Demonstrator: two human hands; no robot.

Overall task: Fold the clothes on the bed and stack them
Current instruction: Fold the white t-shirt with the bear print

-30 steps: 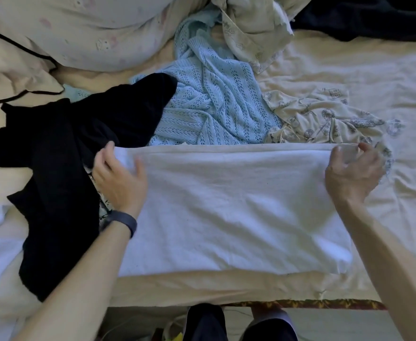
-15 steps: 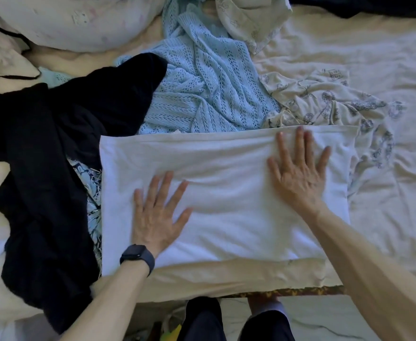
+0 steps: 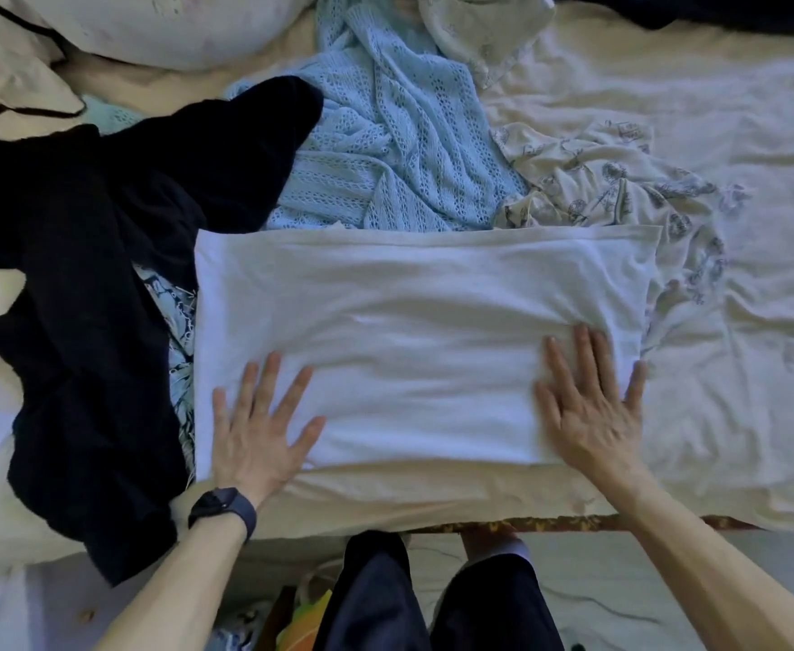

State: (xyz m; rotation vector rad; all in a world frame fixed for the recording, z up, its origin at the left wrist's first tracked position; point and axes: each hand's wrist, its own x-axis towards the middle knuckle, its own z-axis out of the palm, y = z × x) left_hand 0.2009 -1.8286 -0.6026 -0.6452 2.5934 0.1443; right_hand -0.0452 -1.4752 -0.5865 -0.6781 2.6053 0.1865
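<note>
Your left hand (image 3: 259, 429) and right hand (image 3: 587, 415) press flat, fingers straight and spread, on a folded white cloth (image 3: 409, 321), the left at its near-left corner, the right toward its right end. Neither hand grips anything. The cloth lies as a wide rectangle at the near edge of the bed, on the cream sheet (image 3: 738, 133). A black garment (image 3: 94, 256) sprawls just beside it on the left. A light blue open-knit garment (image 3: 385, 148) lies crumpled just behind it, and a cream printed garment (image 3: 620, 180) borders its right end. A dark smartwatch (image 3: 221, 507) circles your left wrist. A pale pillow (image 3: 174, 25) sits far left.
</note>
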